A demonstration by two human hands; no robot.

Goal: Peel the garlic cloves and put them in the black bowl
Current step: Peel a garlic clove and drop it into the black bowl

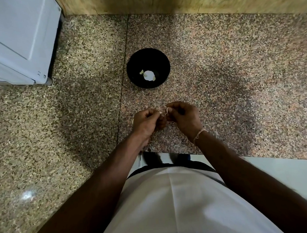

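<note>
Two hands peel a clove over the counter.
Left hand [146,121] and right hand [182,117] pinch the clove [164,113], mid-frame; it could slip and miss the bowl [134,63] above.

You will find nothing to read here: no lettering, label, brand, number or sign can be made out on anything in view.

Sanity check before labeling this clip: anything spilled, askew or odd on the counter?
Nothing stands out. The black bowl sits upright on the granite counter, with white garlic pieces inside it. Both hands, left hand and right hand, pinch a garlic clove between them, nearer the person than the bowl.
</note>
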